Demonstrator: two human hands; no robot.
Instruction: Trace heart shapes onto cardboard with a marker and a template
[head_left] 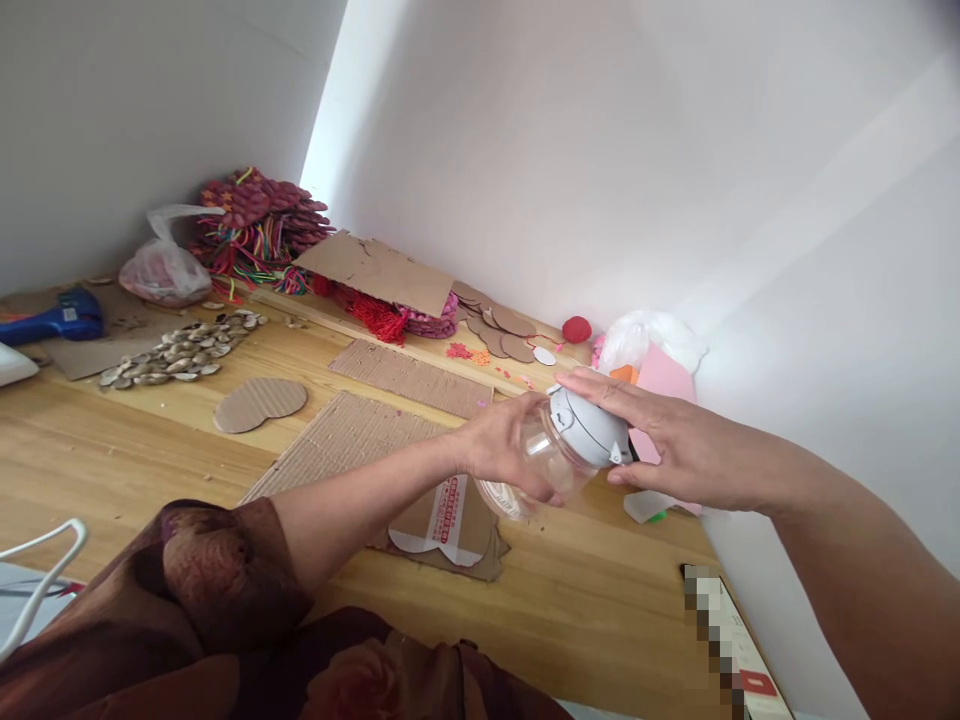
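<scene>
A clear plastic bottle [559, 450] with a grey-white lid [589, 425] is held tilted above the table, its lid toward the right. My left hand [510, 450] wraps round the clear body, fingers closed on it. Over the lid lies my right hand [660, 435], thumb on the near side and fingers on the far side, gripping it. Below the bottle are cardboard pieces [442, 510], one with a white strip of red print. Whether the lid is loose or fixed cannot be told.
To the left lie a cardboard heart [260, 404], a pile of shells [187, 350] and a blue glue gun [56, 318]. Tasselled crafts [255, 225] are stacked at the back. A red yarn ball [577, 329] sits by the wall; a phone [739, 645] lies front right.
</scene>
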